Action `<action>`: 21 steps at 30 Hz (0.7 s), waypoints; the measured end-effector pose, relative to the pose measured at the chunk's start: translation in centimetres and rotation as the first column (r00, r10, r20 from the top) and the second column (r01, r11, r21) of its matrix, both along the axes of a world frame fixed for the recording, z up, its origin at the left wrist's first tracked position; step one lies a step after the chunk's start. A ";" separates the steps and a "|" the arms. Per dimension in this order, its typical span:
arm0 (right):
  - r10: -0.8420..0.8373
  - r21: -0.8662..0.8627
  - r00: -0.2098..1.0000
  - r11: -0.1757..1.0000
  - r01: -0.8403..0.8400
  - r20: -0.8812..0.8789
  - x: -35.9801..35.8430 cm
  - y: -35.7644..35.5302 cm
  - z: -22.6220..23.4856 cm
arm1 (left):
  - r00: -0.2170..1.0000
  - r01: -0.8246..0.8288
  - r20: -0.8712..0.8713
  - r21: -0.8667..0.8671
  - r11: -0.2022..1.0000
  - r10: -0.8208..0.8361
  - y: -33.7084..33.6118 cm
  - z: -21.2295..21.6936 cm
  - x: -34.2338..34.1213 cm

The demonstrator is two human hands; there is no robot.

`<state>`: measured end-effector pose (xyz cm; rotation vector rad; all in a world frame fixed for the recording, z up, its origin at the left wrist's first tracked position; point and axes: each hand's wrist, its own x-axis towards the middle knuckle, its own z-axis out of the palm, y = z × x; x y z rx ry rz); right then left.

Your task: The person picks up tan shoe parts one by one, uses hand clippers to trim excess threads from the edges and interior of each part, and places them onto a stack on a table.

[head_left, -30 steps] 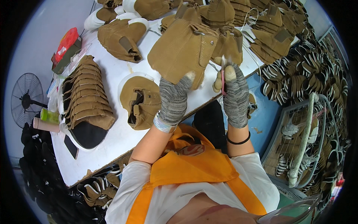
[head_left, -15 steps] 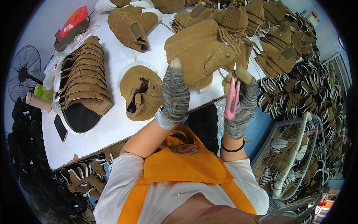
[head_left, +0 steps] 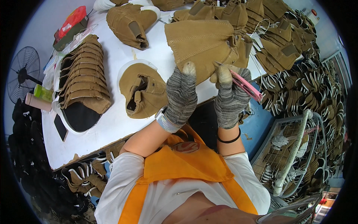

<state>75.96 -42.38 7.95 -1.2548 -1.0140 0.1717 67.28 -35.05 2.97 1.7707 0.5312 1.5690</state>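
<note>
A brown suede boot upper is held up above the table's near edge. My left hand grips its lower left side, thumb on the front face, the other fingers hidden behind. In my right hand is a pair of pink thread snips, their handles sticking out to the right. Their pointed tip lies by the lower right edge of the upper, beside my fingertips. Both hands wear grey knitted gloves with pale fingertips. Left of my left hand, a brown boot with a white sole rests on the table.
Nested brown uppers lie in a row on the white table, near a dark phone. Another boot lies farther back. Stacked uppers fill the far right. A wire basket stands at right, a fan at left.
The upper has turned in my hands, and its snap no longer shows plainly. My right hand has moved left against it; the snips have swung from upright to slanting down rightward.
</note>
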 end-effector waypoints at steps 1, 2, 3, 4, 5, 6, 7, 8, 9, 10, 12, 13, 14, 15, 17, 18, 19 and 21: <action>0.028 -0.007 0.999 1.000 -0.028 -0.035 0.0 -0.1 0.0 | 0.997 -0.070 -0.028 0.084 0.994 0.073 0.2 -0.2 -0.1; -0.006 -0.043 0.993 0.999 0.011 0.115 0.6 -0.3 -1.5 | 0.991 -0.117 -0.037 0.198 0.973 0.127 0.7 -0.1 0.2; -0.032 -0.061 0.965 0.997 0.050 0.260 0.8 -0.2 -2.5 | 0.994 -0.093 -0.032 0.172 0.981 0.100 0.6 0.2 0.2; -0.013 -0.044 0.987 0.999 0.020 0.160 0.9 -0.2 -2.9 | 0.997 -0.069 -0.026 0.143 0.987 0.073 0.5 0.5 0.2; -0.021 -0.039 0.979 0.999 0.029 0.201 1.0 0.0 -2.5 | 0.999 0.034 0.011 -0.021 0.999 -0.034 -0.2 1.7 0.2; -0.031 -0.035 0.970 0.999 0.040 0.240 1.1 0.1 -2.1 | 0.996 0.076 0.043 -0.076 0.994 -0.073 -0.2 1.7 0.3; -0.043 -0.028 0.960 0.998 0.053 0.278 1.3 0.2 -1.8 | 0.991 0.118 0.078 -0.129 0.985 -0.109 -0.3 1.8 0.4; -0.027 -0.070 0.947 0.996 0.053 0.321 1.0 0.0 -1.4 | 0.992 0.093 0.091 -0.081 0.992 -0.086 0.0 1.1 0.7; -0.067 -0.032 0.969 0.997 0.077 0.238 0.6 0.3 -1.9 | 0.989 0.114 0.106 -0.095 0.989 -0.104 0.1 0.7 0.8; -0.103 0.010 0.983 0.995 0.103 0.151 0.2 0.7 -2.3 | 0.985 0.134 0.122 -0.108 0.985 -0.121 0.2 0.5 0.9; -0.089 0.078 0.992 0.994 0.082 0.090 -0.2 1.1 -1.8 | 0.983 0.163 0.114 -0.143 0.976 -0.147 0.2 0.8 0.8; -0.044 0.103 0.992 0.994 0.032 0.120 -0.3 1.1 -0.9 | 0.989 0.127 0.088 -0.105 0.986 -0.118 0.2 0.8 0.8; -0.101 0.086 0.994 0.991 0.104 -0.040 -0.6 1.1 0.1 | 1.000 -0.004 0.029 0.054 0.999 0.003 0.0 0.2 1.1; -0.095 0.103 0.996 0.990 0.094 0.000 -0.7 1.1 0.1 | 0.998 -0.062 0.001 0.138 0.988 0.063 0.1 0.0 1.1; -0.086 0.137 0.993 0.988 0.075 0.079 -0.8 1.1 -0.1 | 0.992 -0.113 -0.029 0.223 0.968 0.122 0.2 -0.4 1.0; -0.073 0.128 0.994 0.990 0.061 0.086 -0.6 1.2 -0.5 | 0.993 -0.104 -0.039 0.225 0.969 0.116 0.3 -0.4 0.9; -0.059 0.120 0.994 0.992 0.048 0.094 -0.4 1.3 -0.9 | 0.987 -0.139 -0.035 0.288 0.947 0.155 0.6 -0.6 1.1; -0.099 0.165 0.995 0.982 0.093 0.027 -0.6 1.5 -0.8 | 0.958 -0.257 0.006 0.459 0.851 0.286 1.6 -0.9 1.7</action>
